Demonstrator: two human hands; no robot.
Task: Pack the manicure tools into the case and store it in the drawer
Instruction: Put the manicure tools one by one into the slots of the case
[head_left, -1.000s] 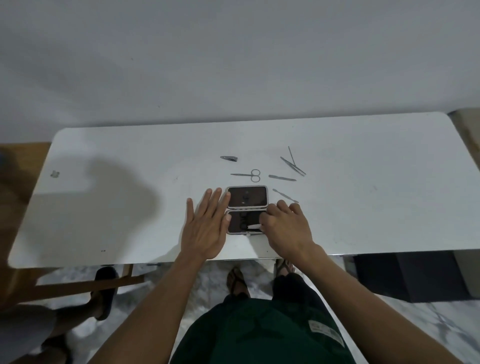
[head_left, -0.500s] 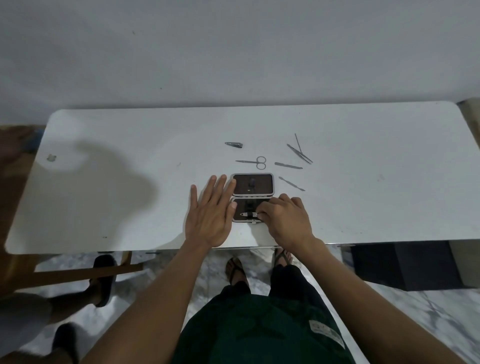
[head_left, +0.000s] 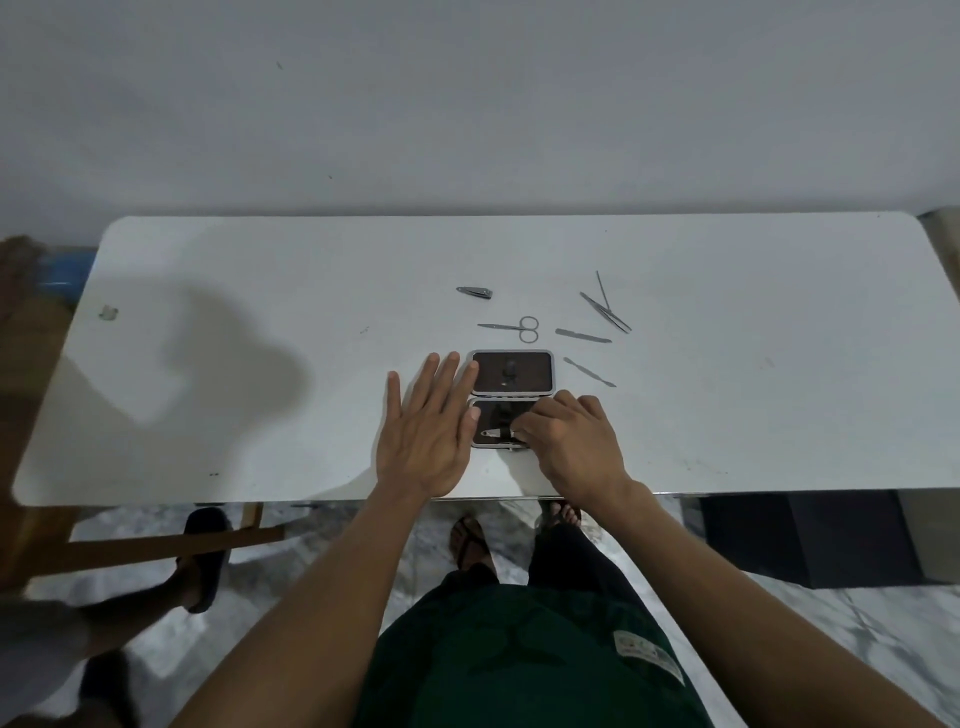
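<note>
Clippers (head_left: 493, 432) now lie inside the near half of the open case (head_left: 511, 397), slid further under their strap than a moment ago, with our right hand (head_left: 569, 441) curled over that end and pinching them into place. Our left hand (head_left: 428, 431) stays spread flat on the table (head_left: 260, 312), fingertips touching the case's left edge to steady it. One tool is nearly seated, we judge; scissors (head_left: 514, 327), small clippers (head_left: 475, 292) and four thin tools (head_left: 597, 332) wait beyond our right hand, unpacked.
</note>
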